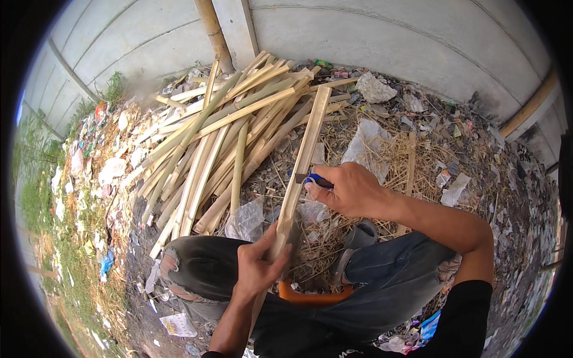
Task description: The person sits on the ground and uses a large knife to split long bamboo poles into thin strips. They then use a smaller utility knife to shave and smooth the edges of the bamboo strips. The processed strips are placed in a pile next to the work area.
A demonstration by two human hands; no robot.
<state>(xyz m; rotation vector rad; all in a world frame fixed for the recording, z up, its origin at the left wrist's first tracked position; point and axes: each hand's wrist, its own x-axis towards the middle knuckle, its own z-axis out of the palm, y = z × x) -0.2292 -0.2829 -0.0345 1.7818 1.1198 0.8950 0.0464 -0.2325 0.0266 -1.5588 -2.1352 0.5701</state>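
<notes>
A long split bamboo strip (311, 134) slants up and away from my lap, its pale inner face showing. My left hand (259, 261) is closed around its lower part, between my knees. In my right hand (353, 190) is a knife (310, 178) with a blue handle. Its short dark blade lies across the strip at about mid-length, touching or nearly touching the inner face. The fingers of my right hand wrap the handle and hide most of it.
A heap of split bamboo strips (206, 170) lies ahead to the left, below a concrete wall (358, 36) and a bamboo post (213, 33). Dry straw, plastic scraps and a pale rock (375, 88) cover the ground to the right. Something orange (313, 296) curves between my legs.
</notes>
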